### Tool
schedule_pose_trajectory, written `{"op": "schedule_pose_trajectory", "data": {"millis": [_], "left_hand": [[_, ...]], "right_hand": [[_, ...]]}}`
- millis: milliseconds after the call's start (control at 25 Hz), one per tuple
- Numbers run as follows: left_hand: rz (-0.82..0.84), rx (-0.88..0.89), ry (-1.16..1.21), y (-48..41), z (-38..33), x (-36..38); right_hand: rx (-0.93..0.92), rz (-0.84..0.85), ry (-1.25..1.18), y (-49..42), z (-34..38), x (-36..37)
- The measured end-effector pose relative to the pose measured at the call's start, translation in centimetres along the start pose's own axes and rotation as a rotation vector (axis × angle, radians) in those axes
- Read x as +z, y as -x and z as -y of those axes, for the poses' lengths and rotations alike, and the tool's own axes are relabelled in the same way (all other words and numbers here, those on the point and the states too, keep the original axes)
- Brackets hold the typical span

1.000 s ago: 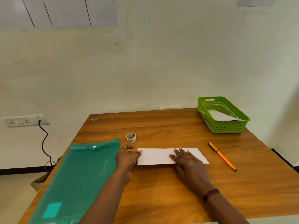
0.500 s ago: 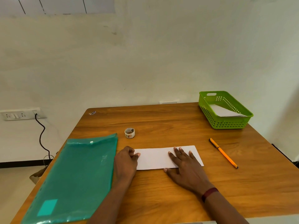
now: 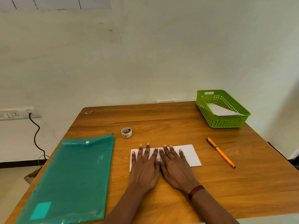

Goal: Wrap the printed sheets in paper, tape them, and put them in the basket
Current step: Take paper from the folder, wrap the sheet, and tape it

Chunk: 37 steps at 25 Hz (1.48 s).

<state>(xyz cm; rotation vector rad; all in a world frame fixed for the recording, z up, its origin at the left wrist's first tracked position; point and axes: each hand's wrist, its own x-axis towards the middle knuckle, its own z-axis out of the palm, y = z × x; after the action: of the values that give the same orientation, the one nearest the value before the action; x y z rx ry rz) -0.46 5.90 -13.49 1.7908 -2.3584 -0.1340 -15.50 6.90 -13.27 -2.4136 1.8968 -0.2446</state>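
Table (image 3: 161,120): warm brown, streaked wood grain. Basket (image 3: 226,122): lime green, grid of small holes. Folded paper (image 3: 191,155): plain white. Folder (image 3: 77,175): see-through teal, paler square patch. Pen (image 3: 220,152): orange, black tips. Tape roll (image 3: 126,132): white, brown print. Wristband (image 3: 196,191): maroon.

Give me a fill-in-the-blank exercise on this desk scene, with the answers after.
1. The left hand and the right hand press flat on the folded white ____.
2. The perforated plastic basket at the wooden table's far right corner is ____.
3. The small roll of tape sits beside the teal plastic ____.
4. The slim orange pen lies to the ____ of both hands.

Answers: paper; green; folder; right.
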Motion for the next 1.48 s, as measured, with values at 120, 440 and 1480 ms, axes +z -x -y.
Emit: {"op": "schedule_pose_trajectory", "data": {"millis": [120, 440, 1480], "left_hand": [[0.046, -0.014, -0.032, -0.1, 0.1, 0.6], [0.061, -0.034, -0.03, -0.1, 0.2, 0.4], [-0.314, -0.301, -0.006, -7.0, 7.3, -5.1]], "right_hand": [[-0.004, 0.02, 0.012, 0.0, -0.1, 0.3], [0.114, 0.085, 0.029, -0.3, -1.5, 0.6], [0.14, -0.226, -0.083, 1.2, -3.2, -0.9]]}}
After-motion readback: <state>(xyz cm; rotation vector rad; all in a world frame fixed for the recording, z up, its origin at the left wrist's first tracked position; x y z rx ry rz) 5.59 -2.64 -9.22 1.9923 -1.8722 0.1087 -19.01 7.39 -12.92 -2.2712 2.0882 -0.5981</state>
